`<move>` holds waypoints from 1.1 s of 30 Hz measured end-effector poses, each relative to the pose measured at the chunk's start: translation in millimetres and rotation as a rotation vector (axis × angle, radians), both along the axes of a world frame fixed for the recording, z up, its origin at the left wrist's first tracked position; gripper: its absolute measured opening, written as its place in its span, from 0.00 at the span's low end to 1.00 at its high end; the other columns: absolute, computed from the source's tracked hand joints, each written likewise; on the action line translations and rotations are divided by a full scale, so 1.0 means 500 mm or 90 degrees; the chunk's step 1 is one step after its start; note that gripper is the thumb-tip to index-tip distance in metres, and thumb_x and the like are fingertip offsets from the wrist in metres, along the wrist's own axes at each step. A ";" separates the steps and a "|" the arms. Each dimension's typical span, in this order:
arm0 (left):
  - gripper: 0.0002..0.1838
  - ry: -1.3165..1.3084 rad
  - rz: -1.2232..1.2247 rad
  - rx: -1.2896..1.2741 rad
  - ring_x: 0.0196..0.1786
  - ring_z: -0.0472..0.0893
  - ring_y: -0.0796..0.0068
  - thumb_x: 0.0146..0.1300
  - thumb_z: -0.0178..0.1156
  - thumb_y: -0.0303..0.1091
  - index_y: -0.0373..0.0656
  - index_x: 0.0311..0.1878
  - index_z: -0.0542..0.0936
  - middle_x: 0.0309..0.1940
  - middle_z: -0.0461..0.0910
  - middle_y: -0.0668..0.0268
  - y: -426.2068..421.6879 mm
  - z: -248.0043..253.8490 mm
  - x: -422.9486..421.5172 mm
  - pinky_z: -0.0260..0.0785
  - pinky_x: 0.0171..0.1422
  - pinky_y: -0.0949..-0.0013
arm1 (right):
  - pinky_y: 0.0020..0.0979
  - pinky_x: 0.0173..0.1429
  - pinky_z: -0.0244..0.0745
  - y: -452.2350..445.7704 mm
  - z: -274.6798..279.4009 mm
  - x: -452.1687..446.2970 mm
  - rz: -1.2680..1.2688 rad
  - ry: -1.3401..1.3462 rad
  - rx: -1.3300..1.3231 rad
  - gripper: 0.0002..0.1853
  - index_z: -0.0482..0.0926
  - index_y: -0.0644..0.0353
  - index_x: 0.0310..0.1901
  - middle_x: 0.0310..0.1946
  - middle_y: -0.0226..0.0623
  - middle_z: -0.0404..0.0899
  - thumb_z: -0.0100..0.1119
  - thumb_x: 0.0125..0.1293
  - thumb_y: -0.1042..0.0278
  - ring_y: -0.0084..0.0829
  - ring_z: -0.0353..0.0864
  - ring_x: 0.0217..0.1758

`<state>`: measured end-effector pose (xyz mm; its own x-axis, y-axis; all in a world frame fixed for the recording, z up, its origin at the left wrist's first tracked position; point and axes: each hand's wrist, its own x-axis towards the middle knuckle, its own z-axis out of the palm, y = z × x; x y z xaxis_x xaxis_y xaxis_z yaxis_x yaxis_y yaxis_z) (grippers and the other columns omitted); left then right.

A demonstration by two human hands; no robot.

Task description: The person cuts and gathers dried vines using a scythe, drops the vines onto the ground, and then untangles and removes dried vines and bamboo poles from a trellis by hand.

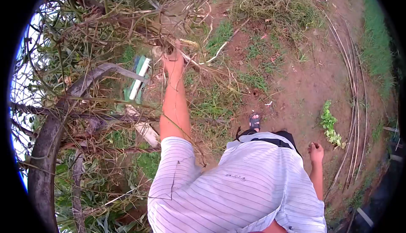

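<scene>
My left hand (173, 57) reaches forward into a tangle of dry vines (192, 47). Its fingers are closed round some of the brown stems, and part of the hand is hidden among them. Thin stems also cross my left forearm. My right hand (315, 152) hangs low at my side over bare soil, fingers loosely curled, with nothing visible in them. A small heap of pale green leaves (330, 125) lies on the ground to the right of it.
A weathered curved post (46, 161) and leafy vines stand at my left. A white strip (139, 78) lies beyond it. Long thin poles (353, 93) run along the ground at right, by a grass strip (376, 47). Cut dry vines (279, 4) are heaped ahead.
</scene>
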<state>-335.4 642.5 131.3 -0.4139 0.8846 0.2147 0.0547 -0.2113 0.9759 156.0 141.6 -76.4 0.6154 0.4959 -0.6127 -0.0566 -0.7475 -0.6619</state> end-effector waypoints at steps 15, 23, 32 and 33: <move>0.17 0.563 0.057 -0.146 0.44 0.79 0.73 0.74 0.49 0.46 0.53 0.59 0.77 0.46 0.81 0.63 0.042 -0.278 -0.322 0.70 0.49 0.58 | 0.27 0.38 0.74 0.185 -0.015 0.220 0.265 0.029 -0.036 0.13 0.79 0.67 0.47 0.35 0.35 0.82 0.61 0.66 0.66 0.24 0.80 0.34; 0.18 0.279 0.061 -0.111 0.53 0.79 0.72 0.74 0.47 0.45 0.53 0.61 0.76 0.53 0.80 0.61 0.008 -0.199 -0.200 0.70 0.57 0.56 | 0.44 0.79 0.52 0.765 0.508 -0.299 0.950 -0.083 0.464 0.56 0.50 0.59 0.75 0.73 0.54 0.55 0.69 0.55 0.36 0.50 0.54 0.77; 0.17 0.022 -0.007 -0.145 0.52 0.79 0.69 0.72 0.50 0.43 0.48 0.59 0.77 0.51 0.81 0.61 0.036 -0.140 -0.151 0.70 0.58 0.56 | 0.51 0.64 0.68 1.012 0.600 -0.824 0.568 0.572 0.346 0.31 0.59 0.65 0.62 0.60 0.51 0.65 0.58 0.65 0.55 0.49 0.67 0.61; 0.17 0.000 -0.019 -0.148 0.52 0.79 0.69 0.72 0.51 0.43 0.48 0.58 0.77 0.51 0.81 0.61 0.041 -0.140 -0.151 0.70 0.58 0.56 | 0.52 0.61 0.73 1.033 0.625 -0.850 0.391 0.828 0.272 0.25 0.63 0.65 0.59 0.57 0.49 0.68 0.56 0.67 0.59 0.48 0.71 0.57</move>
<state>-410.7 663.1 61.5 -0.3869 0.9221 0.0040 0.0524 0.0177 0.9985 -269.1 658.1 236.2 -0.5948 0.7458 -0.3000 -0.5186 -0.6411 -0.5657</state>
